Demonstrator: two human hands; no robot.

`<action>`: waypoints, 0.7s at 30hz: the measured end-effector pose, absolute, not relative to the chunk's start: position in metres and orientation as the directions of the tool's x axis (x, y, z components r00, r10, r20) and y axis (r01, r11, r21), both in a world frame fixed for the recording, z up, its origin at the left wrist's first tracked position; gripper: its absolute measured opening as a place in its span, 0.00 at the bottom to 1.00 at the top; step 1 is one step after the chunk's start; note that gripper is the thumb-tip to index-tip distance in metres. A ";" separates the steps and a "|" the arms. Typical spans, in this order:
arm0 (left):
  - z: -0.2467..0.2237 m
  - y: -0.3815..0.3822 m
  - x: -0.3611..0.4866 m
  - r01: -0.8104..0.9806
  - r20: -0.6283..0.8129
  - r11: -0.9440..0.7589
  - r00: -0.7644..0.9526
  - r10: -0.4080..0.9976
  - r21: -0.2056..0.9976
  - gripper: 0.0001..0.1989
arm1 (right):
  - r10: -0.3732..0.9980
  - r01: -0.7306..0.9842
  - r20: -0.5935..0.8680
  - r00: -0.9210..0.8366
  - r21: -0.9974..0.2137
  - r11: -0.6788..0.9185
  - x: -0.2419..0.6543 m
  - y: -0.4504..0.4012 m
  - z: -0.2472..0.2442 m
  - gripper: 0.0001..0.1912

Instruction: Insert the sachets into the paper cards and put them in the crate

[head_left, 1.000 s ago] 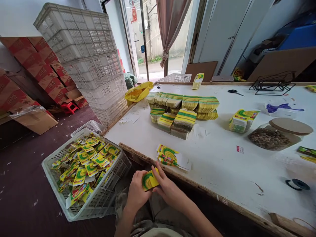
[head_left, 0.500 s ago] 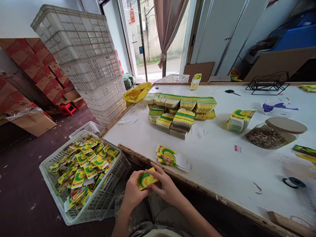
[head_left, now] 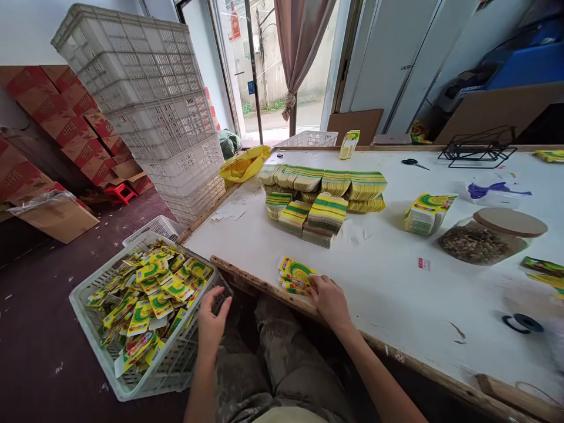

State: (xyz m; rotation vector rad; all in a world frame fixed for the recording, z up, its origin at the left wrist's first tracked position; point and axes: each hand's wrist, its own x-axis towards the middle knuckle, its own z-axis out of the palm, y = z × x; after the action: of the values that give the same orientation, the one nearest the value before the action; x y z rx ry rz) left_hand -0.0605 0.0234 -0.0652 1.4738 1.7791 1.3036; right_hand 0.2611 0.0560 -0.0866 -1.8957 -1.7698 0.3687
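My left hand (head_left: pixel 212 317) is raised beside the right rim of a white crate (head_left: pixel 83 317), its thumb and fingers apart and nothing between them. Yellow-green packets (head_left: pixel 161 302) fill that crate in a loose heap. On the table's near edge lies a small pile of yellow cards (head_left: pixel 296 273). My right hand (head_left: pixel 328 296) rests on the right end of this pile, its fingers pinching a card there. Stacked bundles of yellow-green cards (head_left: pixel 326 214) stand farther back on the white table (head_left: pixel 379 294).
Tall stacked crates (head_left: pixel 154 106) stand at the left. A yellow bag (head_left: pixel 244 164) lies at the table's far left corner. To the right are a packet bundle (head_left: pixel 429 212), a lidded jar (head_left: pixel 480 244), scissors (head_left: pixel 414 164) and a black wire rack (head_left: pixel 478 150).
The packet that both hands held over my lap is gone from them. My left hand has moved left toward the crate and opened. My right hand has moved up onto the card pile.
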 end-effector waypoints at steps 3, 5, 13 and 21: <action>-0.077 0.014 -0.034 0.385 0.087 -0.005 -0.196 0.977 0.923 0.18 | 0.979 0.798 0.156 0.131 -0.603 -0.011 0.261 0.057 -0.084 0.12; -0.078 0.009 -0.021 0.286 0.007 0.037 -0.148 0.989 0.957 0.19 | 0.976 0.757 0.168 0.140 -0.653 0.004 0.257 0.055 -0.078 0.11; -0.066 0.008 0.038 -0.595 -0.098 0.016 -0.105 0.990 0.804 0.26 | 0.964 0.058 0.085 -0.252 -0.993 0.103 0.182 0.007 -0.043 0.10; -0.059 0.013 0.043 -0.683 -0.192 -0.123 -0.366 0.911 0.720 0.22 | 0.919 -0.140 -0.005 -0.394 -0.988 -0.066 0.159 -0.013 -0.037 0.21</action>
State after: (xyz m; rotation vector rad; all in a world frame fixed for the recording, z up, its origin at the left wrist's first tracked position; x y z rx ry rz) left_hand 0.0428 0.0134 -0.0585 0.3554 0.9014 1.7429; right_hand 0.1588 -0.0134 -0.0368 -0.9027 -1.3592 1.5943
